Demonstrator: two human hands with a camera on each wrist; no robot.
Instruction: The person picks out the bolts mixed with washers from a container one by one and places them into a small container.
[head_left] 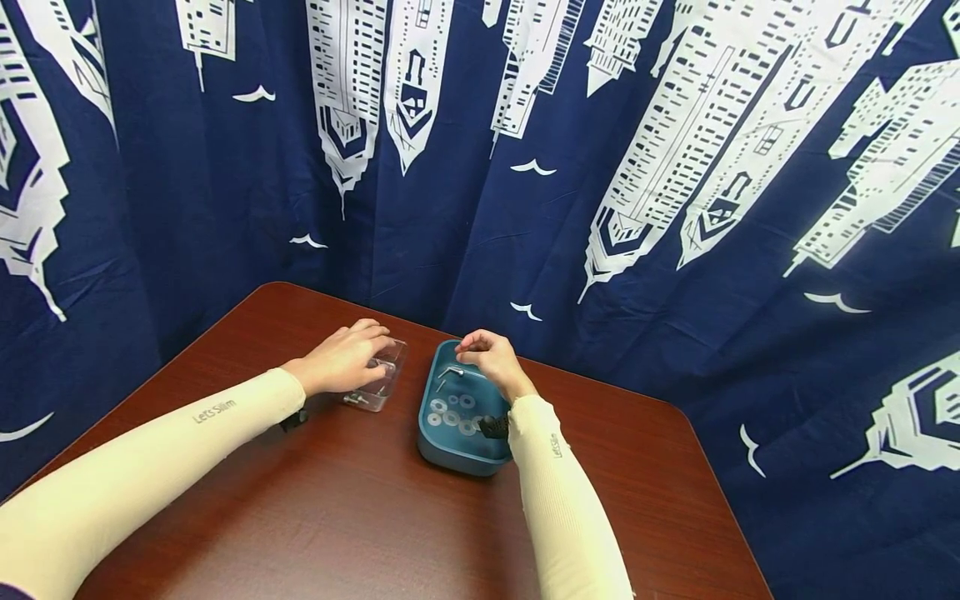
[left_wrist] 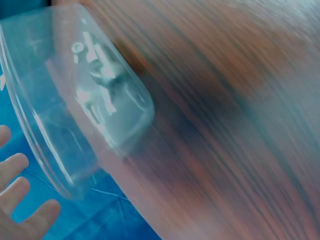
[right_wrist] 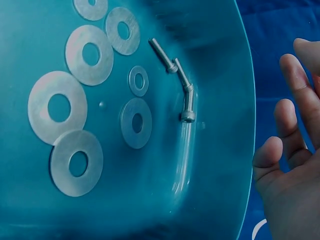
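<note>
My left hand (head_left: 347, 360) reaches over a clear plastic box (head_left: 398, 357) with its fingers spread. In the left wrist view those fingertips are beside the box's wall, and small shiny metal pieces (left_wrist: 104, 82) lie in one end of it. My right hand (head_left: 491, 360) hovers over the far end of a blue bin (head_left: 456, 460), fingers loosely bent and nothing visible in them. Flat metal washers (right_wrist: 39, 110) of different sizes lie on the bin's floor. Silvery socket-head bolts (right_wrist: 162, 54) sit end to end along its side in the right wrist view.
Both containers stand on a reddish-brown wooden table (head_left: 360, 508), the box left of the bin. Behind the table hangs a dark blue curtain (head_left: 450, 225) with white building prints. A black wrist strap (head_left: 493, 427) overlaps the bin's right side in the head view.
</note>
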